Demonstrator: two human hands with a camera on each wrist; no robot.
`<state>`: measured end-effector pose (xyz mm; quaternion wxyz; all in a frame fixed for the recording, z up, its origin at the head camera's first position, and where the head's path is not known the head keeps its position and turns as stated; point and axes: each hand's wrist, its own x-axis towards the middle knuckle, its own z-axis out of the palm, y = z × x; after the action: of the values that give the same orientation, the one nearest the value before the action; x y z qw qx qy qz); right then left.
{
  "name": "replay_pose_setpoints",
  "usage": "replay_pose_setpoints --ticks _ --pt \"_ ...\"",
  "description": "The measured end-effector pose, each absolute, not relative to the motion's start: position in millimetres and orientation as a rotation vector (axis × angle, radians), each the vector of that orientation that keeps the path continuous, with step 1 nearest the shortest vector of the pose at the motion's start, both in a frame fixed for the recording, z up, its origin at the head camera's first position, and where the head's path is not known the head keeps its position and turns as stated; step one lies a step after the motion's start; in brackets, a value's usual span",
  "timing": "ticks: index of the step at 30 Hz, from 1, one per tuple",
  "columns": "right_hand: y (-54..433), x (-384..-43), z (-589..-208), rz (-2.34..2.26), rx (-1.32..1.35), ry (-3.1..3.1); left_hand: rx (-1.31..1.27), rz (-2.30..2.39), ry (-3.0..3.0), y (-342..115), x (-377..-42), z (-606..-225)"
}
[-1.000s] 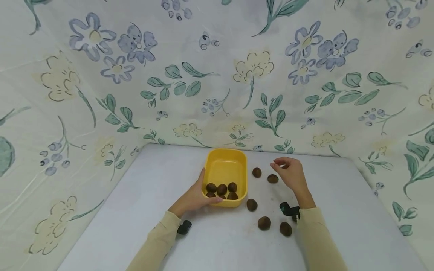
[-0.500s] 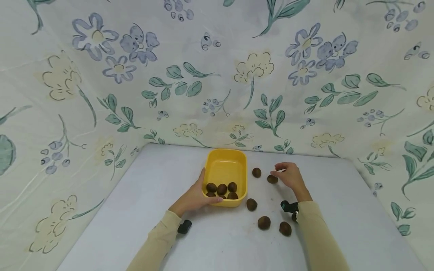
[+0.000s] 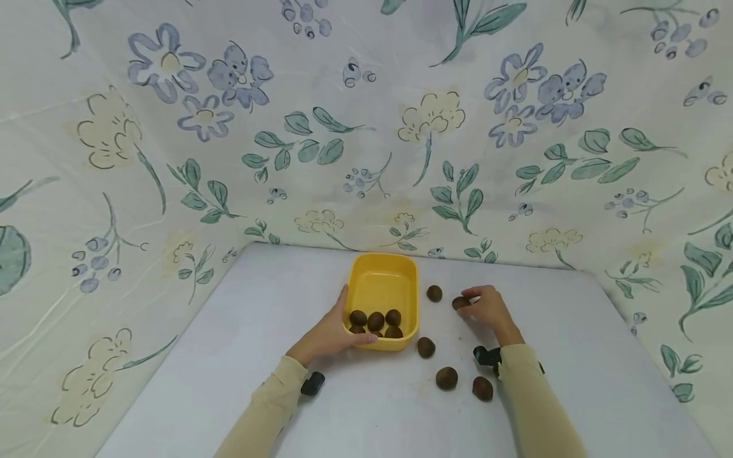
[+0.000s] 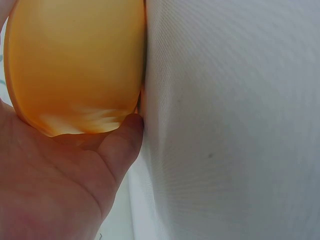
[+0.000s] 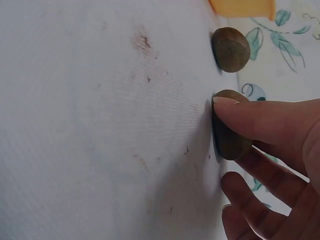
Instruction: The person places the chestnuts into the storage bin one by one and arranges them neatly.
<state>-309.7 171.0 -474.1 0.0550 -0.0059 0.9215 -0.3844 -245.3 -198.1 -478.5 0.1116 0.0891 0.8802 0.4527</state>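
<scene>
Under my right hand (image 3: 488, 308) lies a brown nut (image 5: 229, 135) on the white table (image 3: 229, 356); my thumb and fingers pinch it from either side. Just beyond it sits another nut (image 3: 434, 293), with three more (image 3: 446, 378) nearer me. My left hand (image 3: 329, 332) grips the yellow tub (image 3: 382, 283) by its near corner, five nuts (image 3: 375, 320) inside. Flowered cloth (image 3: 366, 127) walls the back.

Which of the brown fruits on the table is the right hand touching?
The far one right of the yellow tub; the right hand pinches it, the other four lie untouched.
</scene>
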Motion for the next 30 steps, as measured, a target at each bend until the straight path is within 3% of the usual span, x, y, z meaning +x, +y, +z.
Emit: replay_pose_setpoints --ticks 15,30 --pt "164.8 -305.7 -475.4 -1.181 0.047 2.866 0.247 1.299 2.604 -197.8 -244.8 -479.6" --pt "136.8 -294.4 -448.9 -1.466 -0.091 2.735 0.243 1.273 2.609 -198.1 -246.4 -481.2"
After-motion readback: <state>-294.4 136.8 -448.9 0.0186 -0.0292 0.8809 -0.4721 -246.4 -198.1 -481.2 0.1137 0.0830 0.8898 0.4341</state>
